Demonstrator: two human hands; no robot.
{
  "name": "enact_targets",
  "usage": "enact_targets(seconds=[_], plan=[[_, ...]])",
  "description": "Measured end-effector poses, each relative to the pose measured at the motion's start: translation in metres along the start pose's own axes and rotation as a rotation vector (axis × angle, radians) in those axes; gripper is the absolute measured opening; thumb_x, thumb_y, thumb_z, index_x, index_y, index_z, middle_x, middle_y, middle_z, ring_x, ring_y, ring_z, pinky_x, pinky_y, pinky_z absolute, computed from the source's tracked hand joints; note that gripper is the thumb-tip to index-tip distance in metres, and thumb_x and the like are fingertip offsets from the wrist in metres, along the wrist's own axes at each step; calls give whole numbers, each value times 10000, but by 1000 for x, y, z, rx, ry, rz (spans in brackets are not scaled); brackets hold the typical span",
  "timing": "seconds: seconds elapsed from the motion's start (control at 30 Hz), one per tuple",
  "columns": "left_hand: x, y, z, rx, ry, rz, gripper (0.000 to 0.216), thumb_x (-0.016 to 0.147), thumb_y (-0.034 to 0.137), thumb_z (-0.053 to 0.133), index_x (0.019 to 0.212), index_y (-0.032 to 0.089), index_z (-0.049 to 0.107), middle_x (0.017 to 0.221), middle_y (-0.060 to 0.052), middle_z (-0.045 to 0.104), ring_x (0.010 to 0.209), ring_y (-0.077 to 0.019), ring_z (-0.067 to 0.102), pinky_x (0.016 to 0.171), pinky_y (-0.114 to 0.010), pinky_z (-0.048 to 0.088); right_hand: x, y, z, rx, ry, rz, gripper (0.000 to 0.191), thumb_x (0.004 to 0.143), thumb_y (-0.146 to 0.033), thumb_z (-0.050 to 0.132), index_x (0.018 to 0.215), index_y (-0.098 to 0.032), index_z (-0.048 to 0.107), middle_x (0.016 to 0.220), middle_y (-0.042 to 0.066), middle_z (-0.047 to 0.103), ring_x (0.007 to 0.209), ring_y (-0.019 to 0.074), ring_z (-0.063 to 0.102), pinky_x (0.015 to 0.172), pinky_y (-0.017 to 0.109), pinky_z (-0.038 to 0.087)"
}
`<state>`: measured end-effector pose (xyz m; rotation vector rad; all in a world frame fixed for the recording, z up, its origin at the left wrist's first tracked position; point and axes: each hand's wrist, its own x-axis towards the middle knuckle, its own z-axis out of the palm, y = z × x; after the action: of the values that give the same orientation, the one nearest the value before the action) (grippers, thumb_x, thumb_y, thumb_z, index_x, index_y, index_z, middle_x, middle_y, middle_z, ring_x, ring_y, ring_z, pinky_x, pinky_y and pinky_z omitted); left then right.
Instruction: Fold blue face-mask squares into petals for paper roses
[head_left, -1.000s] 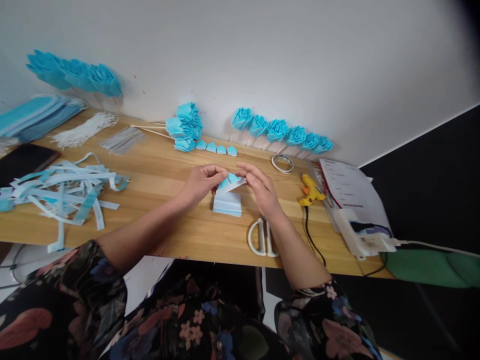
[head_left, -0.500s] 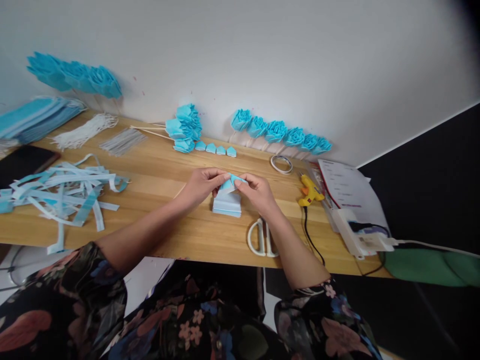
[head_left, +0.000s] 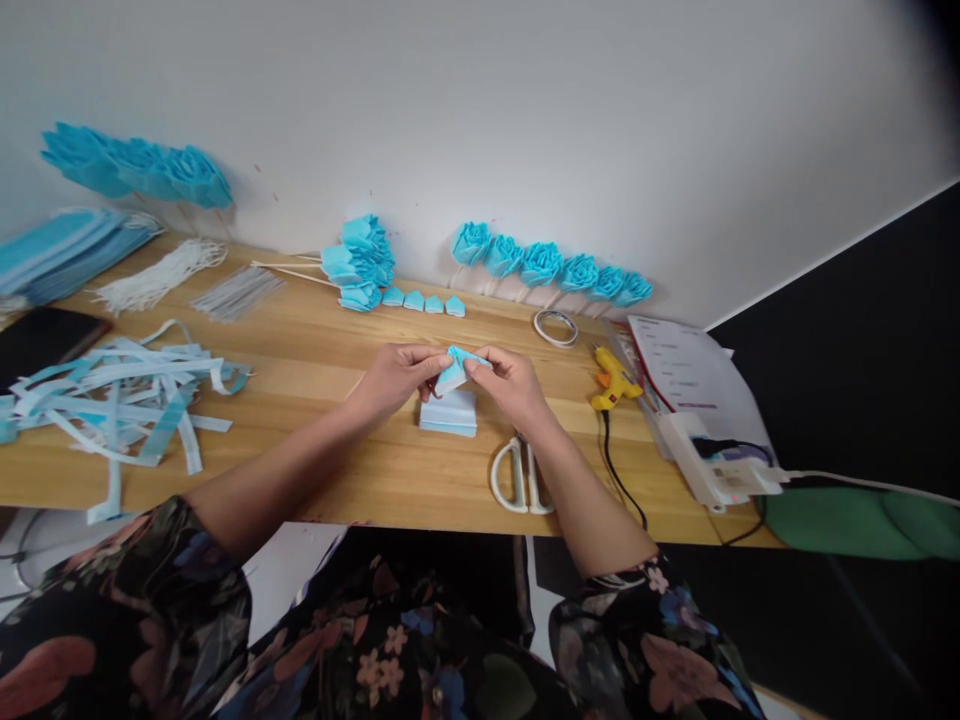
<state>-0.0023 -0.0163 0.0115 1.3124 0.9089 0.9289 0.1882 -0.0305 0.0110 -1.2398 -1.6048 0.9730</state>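
Observation:
Between my two hands is a small piece of light blue mask fabric (head_left: 451,378), partly folded, with a whitish lower edge. My left hand (head_left: 401,377) pinches its left side between thumb and fingers. At its right corner, my right hand (head_left: 510,382) is closed on it the same way. Just below lies a neat stack of pale fabric pieces (head_left: 448,413). White-handled scissors (head_left: 517,478) rest under my right forearm, their blades hidden by it. Beyond my hands, several small folded blue pieces (head_left: 424,302) sit in a row beside a bunch of blue fabric flowers (head_left: 360,263).
More blue flowers (head_left: 541,262) lean along the wall. To the right are a tape roll (head_left: 556,328), a yellow glue gun (head_left: 616,377) with its cord, and a power strip (head_left: 690,460). Cut strips (head_left: 124,395), a phone (head_left: 49,340) and flat masks (head_left: 67,250) lie left.
The fabric piece has been turned and folded between my fingers, its lower flap now narrower. Both hands stay close together. The view has shifted slightly.

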Motion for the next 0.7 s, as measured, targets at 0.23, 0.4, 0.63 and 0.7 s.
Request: enact_targets(seconds=[0.23,0.4,0.63,0.7], plan=[[-1,2,1,28,24,7,342,716,472,744,675,135,700,555,2,618,484,-85,502,493,-219,417,0,0,0,2,-24,-6,313,798,-482,655,718,-179,650,663,-11,578,640,124,498,604,244,396],[-1,2,2,25,37,11,334,716,470,747,700,141,690,555,13,598,486,-83,499,489,-215,416,-1,0,0,11,-46,-3,331,800,-505,662,745,-179,663,672,-11,590,646,125,505,608,244,408],[2,-6,2,-4,26,35,321,731,457,744,748,149,654,616,28,606,481,-71,515,479,-201,419,-1,-3,1,13,-98,10,362,801,-539,659,761,-179,671,674,-9,599,646,125,512,605,242,402],[2,-7,1,-9,24,49,303,747,440,735,746,151,645,611,31,596,482,-69,513,482,-199,416,-2,-3,1,2,-120,20,338,809,-517,661,772,-181,671,688,-8,606,645,123,510,601,240,395]])
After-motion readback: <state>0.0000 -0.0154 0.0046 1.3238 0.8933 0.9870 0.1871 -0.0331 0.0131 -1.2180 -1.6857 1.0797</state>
